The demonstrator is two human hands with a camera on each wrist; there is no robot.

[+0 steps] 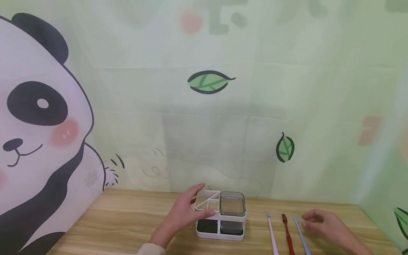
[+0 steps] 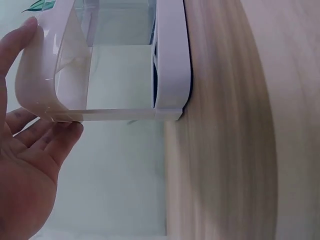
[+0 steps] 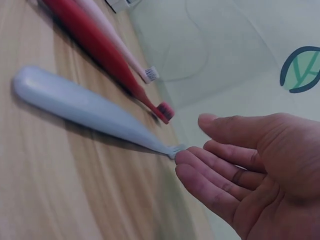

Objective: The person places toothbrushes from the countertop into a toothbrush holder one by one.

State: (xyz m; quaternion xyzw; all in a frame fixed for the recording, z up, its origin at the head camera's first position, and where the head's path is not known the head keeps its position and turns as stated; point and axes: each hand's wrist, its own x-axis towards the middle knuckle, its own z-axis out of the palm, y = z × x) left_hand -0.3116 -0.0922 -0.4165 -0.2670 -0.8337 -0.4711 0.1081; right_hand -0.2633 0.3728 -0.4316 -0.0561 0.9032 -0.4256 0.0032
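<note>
A white toothbrush holder (image 1: 220,237) with a divided top and a grey see-through cup (image 1: 233,204) stands upright on the table. My left hand (image 1: 183,212) holds its upper left corner, thumb at the front and fingers round the side. In the left wrist view, the thumb and fingertips of that hand (image 2: 30,165) touch the holder's upper rim (image 2: 42,75). To the right lie a pink toothbrush (image 1: 272,233), a red toothbrush (image 1: 288,233) and a blue toothbrush (image 1: 301,233). My right hand (image 1: 328,226), fingers loosely bent and holding nothing, hovers by the blue toothbrush's head.
The wood-grain table (image 1: 134,216) runs back to a pale green cloth backdrop (image 1: 134,88). A printed panda (image 1: 38,106) covers the backdrop's left side, and printed leaves (image 1: 208,82) show farther right.
</note>
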